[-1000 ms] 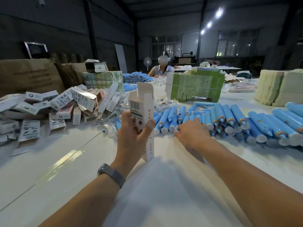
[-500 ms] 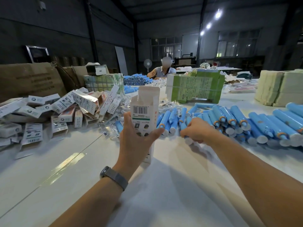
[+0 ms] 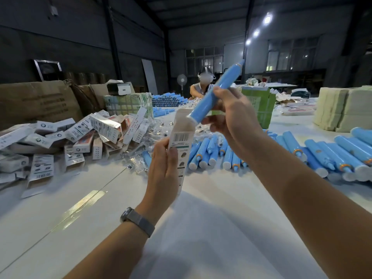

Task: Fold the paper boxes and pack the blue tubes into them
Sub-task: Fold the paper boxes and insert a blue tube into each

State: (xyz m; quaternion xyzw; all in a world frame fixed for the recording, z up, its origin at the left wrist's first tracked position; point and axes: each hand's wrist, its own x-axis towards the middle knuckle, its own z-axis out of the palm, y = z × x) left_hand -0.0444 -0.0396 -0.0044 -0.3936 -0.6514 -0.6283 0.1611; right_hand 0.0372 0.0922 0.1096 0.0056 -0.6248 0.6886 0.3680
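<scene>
Here the left hand holds a white paper box upright above the counter, fingers and thumb wrapped round its lower half, its barcode side facing the person. The box's top flap stands open. A dark watch sits on that wrist.

Just right of the box, the right hand has its grip closed round a blue tube. The tube is tilted, its nozzle end pointing up and away from the box, its flat white end down at the box's open mouth. Whether that end has gone inside the opening cannot be told; it sits right at the rim.

To the right of the box and behind it, a long row of more blue tubes lies on the counter, some with orange rings near the tip. To the left of the box is a loose heap of white cartons, some flat, some folded. Small clear wrapped pieces are scattered between that heap and the box.

Beyond the box stands a green package, partly hidden by the right hand. Far behind the box another person sits at the counter's far end, by another pile of tubes. Large brown cardboard boxes stand behind the carton heap.
</scene>
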